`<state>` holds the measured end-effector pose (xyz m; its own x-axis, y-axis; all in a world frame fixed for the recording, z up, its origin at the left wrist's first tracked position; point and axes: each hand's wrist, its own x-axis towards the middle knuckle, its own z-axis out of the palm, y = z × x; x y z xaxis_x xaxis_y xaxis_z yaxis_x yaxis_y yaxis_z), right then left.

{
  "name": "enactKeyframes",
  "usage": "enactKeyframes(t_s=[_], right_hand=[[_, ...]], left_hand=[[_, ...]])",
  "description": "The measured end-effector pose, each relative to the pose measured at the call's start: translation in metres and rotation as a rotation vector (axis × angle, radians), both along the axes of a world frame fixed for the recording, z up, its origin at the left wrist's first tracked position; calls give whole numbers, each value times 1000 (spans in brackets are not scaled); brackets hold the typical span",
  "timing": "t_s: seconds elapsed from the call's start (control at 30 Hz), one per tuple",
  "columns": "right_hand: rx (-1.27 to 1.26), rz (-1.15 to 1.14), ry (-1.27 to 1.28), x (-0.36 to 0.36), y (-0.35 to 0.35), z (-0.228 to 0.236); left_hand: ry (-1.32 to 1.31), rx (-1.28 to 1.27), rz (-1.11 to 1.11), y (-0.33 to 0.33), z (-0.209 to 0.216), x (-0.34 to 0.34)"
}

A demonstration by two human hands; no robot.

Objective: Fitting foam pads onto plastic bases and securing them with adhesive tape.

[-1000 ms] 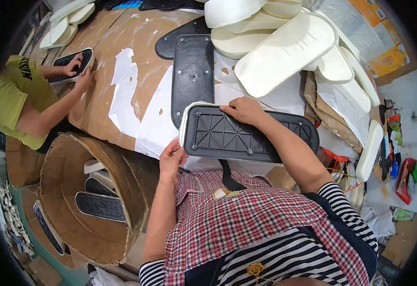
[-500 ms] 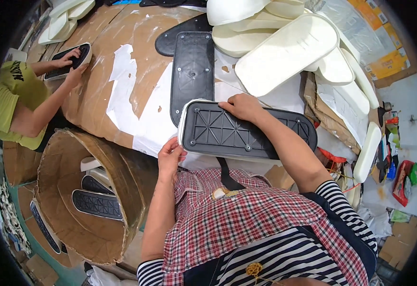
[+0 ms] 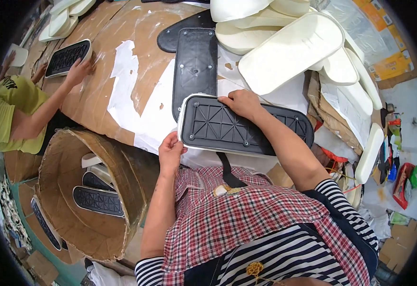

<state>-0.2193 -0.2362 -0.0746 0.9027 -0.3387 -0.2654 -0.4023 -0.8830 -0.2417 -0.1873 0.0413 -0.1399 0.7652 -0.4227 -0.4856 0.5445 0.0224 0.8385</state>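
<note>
A long white foam pad with a black ribbed base plate [image 3: 227, 125] lies across the table's near edge, ribbed face up, with small screws in the plate. My left hand [image 3: 170, 147] pinches the pad's white rim at its near left corner. Over the pad's far edge my right hand [image 3: 242, 104] is closed, thumb and fingers on the black plate; part of the grip is hidden under the hand. Just beyond lies a smooth black plate [image 3: 195, 71] with several screws, partly on another black plate [image 3: 182, 35].
Several cream foam pads [image 3: 292, 52] are piled at the far right. To the left stands an open cardboard drum [image 3: 51, 186] with pads inside. Across the cardboard-covered table [image 3: 101, 102], a co-worker in a yellow-green shirt [image 3: 20, 112] handles a similar black-based pad [image 3: 68, 58].
Both my hands keep their hold on the pad, which shows only a slight shift in view. The co-worker's hands have moved on their pad, one now at its near right edge.
</note>
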Motion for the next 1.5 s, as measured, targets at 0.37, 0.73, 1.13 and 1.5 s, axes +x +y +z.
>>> enactKeyframes(t_s=[0.37, 0.73, 1.13, 1.5], right_hand=[[-81, -22, -89, -4, 10, -14], [18, 42, -240, -11, 8, -16], [715, -425, -377, -160, -48, -30], [1436, -672, -513, -189, 4, -50]], left_hand=[[2, 7, 29, 3, -6, -2], [76, -32, 263, -11, 14, -8], [13, 219, 283, 95, 3, 69], [-1420, 272, -724, -128, 86, -28]])
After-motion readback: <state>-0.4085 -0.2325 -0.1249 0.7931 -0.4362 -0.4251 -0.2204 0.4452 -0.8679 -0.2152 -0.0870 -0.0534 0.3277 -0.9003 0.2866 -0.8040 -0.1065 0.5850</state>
